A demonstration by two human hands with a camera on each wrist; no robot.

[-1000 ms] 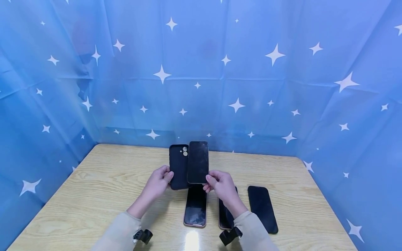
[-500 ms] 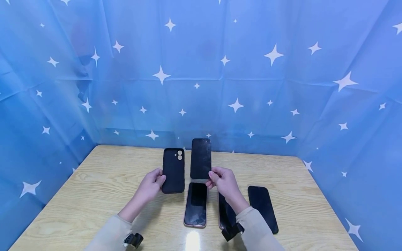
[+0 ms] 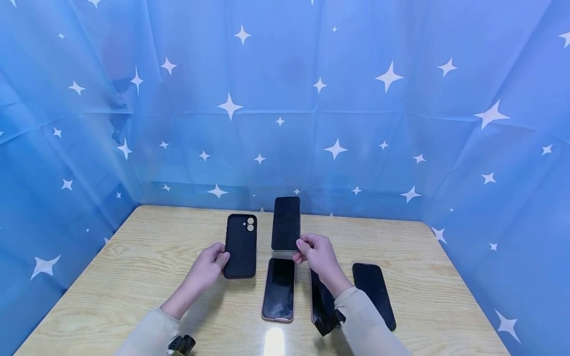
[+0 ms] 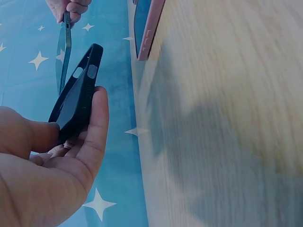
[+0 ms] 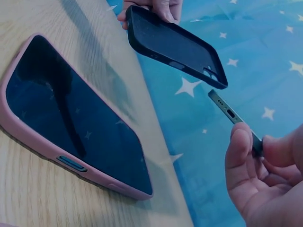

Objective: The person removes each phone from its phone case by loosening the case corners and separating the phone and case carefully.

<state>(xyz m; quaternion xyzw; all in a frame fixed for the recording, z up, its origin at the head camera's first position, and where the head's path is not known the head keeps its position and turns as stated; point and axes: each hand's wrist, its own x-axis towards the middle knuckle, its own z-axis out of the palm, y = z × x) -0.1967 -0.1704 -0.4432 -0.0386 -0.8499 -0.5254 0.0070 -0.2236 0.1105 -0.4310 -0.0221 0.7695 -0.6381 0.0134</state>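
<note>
Left hand pinches case by edge, right hand phone; gap between.

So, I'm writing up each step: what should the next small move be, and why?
Probably lower the black case onto the table: the left hand holds it empty and raised, apart from the bare phone, which the right hand pinches.

Four phones: a held phone, plus three on the one desk, namely a left phone, a partly hidden middle phone and a right phone. One empty black case. Two hands: a left hand and a right hand. Two sleeves.
</note>
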